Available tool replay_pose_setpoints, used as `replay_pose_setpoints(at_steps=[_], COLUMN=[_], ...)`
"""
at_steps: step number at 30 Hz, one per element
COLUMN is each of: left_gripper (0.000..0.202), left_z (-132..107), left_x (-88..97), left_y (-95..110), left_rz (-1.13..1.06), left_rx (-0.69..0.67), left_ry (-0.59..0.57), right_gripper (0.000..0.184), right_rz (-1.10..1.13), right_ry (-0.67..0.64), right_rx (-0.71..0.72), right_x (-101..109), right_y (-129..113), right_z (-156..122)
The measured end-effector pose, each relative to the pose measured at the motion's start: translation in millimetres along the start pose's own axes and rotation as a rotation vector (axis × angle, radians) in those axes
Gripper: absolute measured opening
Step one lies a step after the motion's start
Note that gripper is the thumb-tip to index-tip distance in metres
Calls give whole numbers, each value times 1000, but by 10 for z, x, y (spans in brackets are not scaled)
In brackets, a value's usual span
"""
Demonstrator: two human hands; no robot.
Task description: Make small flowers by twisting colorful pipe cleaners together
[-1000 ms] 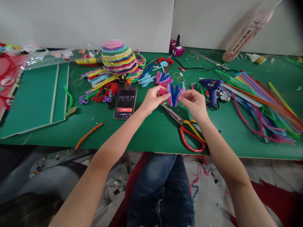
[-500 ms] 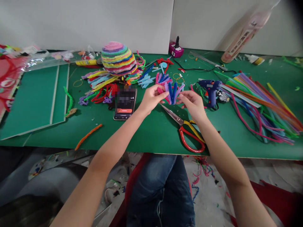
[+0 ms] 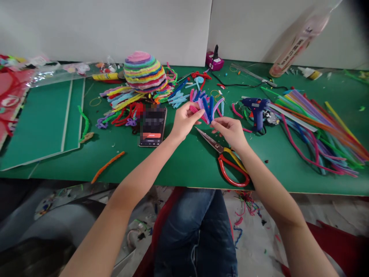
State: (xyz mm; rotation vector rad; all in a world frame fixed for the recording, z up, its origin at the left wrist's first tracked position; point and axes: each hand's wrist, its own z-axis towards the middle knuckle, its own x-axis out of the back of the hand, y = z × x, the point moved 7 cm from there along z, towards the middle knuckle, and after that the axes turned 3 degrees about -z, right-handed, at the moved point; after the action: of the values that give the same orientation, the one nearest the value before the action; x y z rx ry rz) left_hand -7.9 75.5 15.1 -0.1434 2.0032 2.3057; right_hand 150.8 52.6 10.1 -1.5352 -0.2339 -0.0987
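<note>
1. The left hand [image 3: 186, 120] has its thumb and fingers clamped on the pink strands at one end of a folded pipe-cleaner piece [image 3: 205, 110].
2. The right hand [image 3: 230, 132] pinches the lower end of the same piece between thumb and forefinger, at the base of its blue strands; its other fingers curl loosely.
3. The piece is held between the two hands, above the table [image 3: 178, 167], its pink, lilac and blue strands fanning upward.
4. Just behind it lies a similar pink, lilac and blue pipe-cleaner cluster [image 3: 198, 95], partly hidden by the held piece.
5. Below the hands rest scissors [image 3: 218, 147], blades pointing to the upper left; the red handle shows fully, while the right forearm partly covers the yellow one.
6. Left of the left hand lies a smartphone [image 3: 153, 125], its screen lit and partly blurred.
7. Right of the right hand sits a blue glue gun [image 3: 257, 109], beside a loose bundle of long multicoloured pipe cleaners [image 3: 319, 127].
8. Behind the phone stands a striped dome [image 3: 144, 73], with short light-blue pipe-cleaner pieces [image 3: 178, 100] to its right.
9. An orange pipe cleaner [image 3: 107, 166] lies alone near the front edge, left of the phone.
</note>
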Motion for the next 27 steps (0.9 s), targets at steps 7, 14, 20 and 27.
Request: replay_pose_setpoints(at_steps=[7, 14, 20, 27], left_gripper=[28, 23, 24, 29], left_z=[-13, -26, -19, -13], left_x=[-9, -22, -12, -10], left_y=[-18, -17, -6, -8], left_rz=[48, 31, 6, -49], left_rx=[-4, 1, 1, -4], left_ry=[17, 26, 21, 24], right_gripper=[23, 20, 18, 20], right_rz=[-4, 39, 25, 40], right_ry=[44, 33, 16, -1], right_rx=[17, -22, -12, -31], right_x=[27, 13, 11, -2], right_y=[-46, -24, 13, 11], right_z=[-17, -17, -7, -4])
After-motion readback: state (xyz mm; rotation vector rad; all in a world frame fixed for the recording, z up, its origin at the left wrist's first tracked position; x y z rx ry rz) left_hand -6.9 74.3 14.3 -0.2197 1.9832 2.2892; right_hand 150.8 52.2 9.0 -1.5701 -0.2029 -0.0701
